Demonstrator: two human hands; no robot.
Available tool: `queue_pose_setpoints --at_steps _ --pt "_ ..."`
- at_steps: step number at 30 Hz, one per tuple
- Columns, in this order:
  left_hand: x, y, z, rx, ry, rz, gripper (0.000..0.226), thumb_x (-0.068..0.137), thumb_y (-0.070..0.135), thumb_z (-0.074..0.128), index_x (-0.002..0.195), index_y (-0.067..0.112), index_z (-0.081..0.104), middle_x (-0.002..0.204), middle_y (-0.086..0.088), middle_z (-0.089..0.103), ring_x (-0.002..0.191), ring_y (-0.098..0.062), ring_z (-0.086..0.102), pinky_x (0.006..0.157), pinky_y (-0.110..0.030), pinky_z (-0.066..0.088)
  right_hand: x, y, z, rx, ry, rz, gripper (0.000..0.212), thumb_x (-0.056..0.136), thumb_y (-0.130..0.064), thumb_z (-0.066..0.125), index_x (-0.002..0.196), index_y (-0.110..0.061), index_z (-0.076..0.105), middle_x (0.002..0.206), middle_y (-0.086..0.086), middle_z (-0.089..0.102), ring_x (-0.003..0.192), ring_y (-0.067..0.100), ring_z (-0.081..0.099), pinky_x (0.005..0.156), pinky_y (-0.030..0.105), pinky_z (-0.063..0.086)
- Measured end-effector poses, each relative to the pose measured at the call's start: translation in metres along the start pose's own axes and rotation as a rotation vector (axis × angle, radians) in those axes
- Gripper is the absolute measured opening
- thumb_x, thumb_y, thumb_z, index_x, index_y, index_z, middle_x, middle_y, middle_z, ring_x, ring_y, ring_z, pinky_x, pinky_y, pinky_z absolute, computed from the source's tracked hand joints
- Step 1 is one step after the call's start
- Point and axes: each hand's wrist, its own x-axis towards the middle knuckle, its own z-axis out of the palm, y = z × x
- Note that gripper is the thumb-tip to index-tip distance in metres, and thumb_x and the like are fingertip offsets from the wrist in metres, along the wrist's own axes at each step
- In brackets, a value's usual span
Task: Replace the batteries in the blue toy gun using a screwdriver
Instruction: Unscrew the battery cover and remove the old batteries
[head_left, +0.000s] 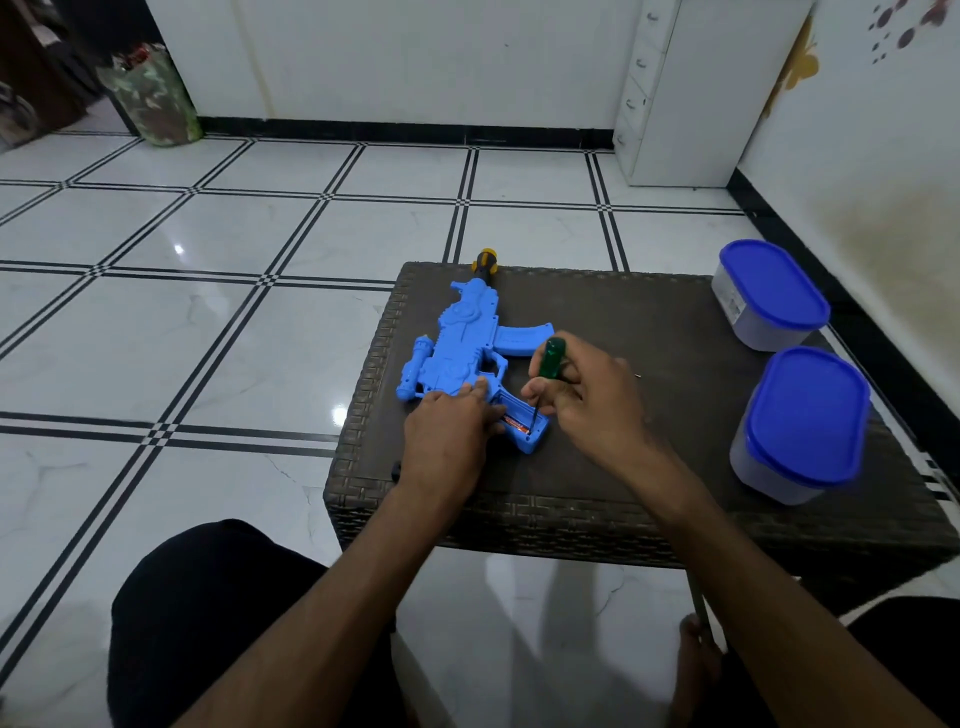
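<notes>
Here, right hand (582, 400) gripping green screwdriver (546, 366), tip down in open grip of blue toy gun (470, 358), perhaps touching battery (515, 423), left hand (449, 431) beside it, fingers flat on gun.

Floor (208, 322): glossy white tiles with black double-line borders, filling the left and centre of the frame. Back wall (415, 57): white with a black skirting. White drawer unit (675, 93) at upper right. Camouflage bag (150, 93) at upper left. Dark woven table (649, 493) at lower right.
</notes>
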Motion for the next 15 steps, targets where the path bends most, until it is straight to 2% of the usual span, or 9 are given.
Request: queue_pose_setpoints --at_steps 10,15 --pt "-0.0008 0.0004 -0.0007 0.022 0.000 0.001 0.051 0.097 0.045 0.048 0.145 0.030 0.043 0.136 0.004 0.058 0.117 -0.026 0.055 0.088 -0.035 0.047 0.0033 -0.0033 0.0042 -0.141 -0.050 -0.084 0.023 0.087 -0.010 0.066 0.082 -0.028 0.053 0.073 -0.001 0.067 0.074 0.022 0.068 0.065 0.048 0.057" --pt "-0.0016 0.0015 -0.0036 0.018 -0.012 -0.003 0.049 0.098 0.044 0.048 0.145 0.031 0.044 0.142 0.004 0.053 0.124 -0.024 0.051 0.096 -0.034 0.044 -0.0037 0.0043 0.0002 0.014 0.019 -0.001 0.019 0.089 -0.006 0.063 0.083 -0.023 0.057 0.075 0.000 0.071 0.076 0.014 0.072 0.070 0.047 0.061"
